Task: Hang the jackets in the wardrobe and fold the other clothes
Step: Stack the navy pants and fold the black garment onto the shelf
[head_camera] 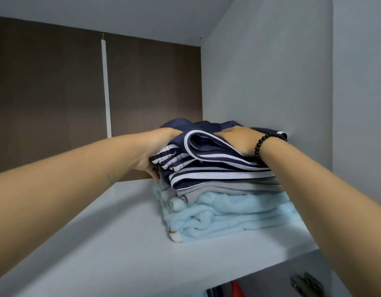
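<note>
Shelving seems the step in hand: the left hand (152, 151) grips the left edge of the navy garment (217, 155) topping the stack (223, 213) at the shelf (99, 243)'s right, the right hand (238, 142) presses it flat-fingered, so next squaring, then letting go.

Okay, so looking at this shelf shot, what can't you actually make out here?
- Left hand, head view: fingers hidden behind the navy striped garment.
- Right hand: fingertips buried in the same fabric.
- Grey garment: type unclear, only folded edges show.
- Items under the shelf: cut off by the bottom edge.
</note>
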Action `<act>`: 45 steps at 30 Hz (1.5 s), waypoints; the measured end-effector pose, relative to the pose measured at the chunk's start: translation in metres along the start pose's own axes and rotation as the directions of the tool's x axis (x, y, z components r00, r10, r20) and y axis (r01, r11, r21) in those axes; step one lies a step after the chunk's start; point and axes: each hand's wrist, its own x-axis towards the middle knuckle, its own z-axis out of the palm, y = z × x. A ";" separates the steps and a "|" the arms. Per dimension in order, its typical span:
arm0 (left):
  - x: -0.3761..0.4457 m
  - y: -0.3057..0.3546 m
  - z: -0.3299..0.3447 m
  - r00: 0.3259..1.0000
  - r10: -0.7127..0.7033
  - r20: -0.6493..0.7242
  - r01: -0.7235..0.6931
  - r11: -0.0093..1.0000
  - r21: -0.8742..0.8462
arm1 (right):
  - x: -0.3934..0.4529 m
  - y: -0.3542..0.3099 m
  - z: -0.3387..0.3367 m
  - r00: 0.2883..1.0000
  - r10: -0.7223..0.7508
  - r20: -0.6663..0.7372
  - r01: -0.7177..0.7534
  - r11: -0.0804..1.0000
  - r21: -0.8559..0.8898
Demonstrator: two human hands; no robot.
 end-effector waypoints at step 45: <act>-0.278 -0.087 0.067 0.915 -0.011 -0.403 -0.009 0.999 -0.047 | -0.258 -0.109 0.051 0.937 0.069 -0.343 0.141 0.824 0.548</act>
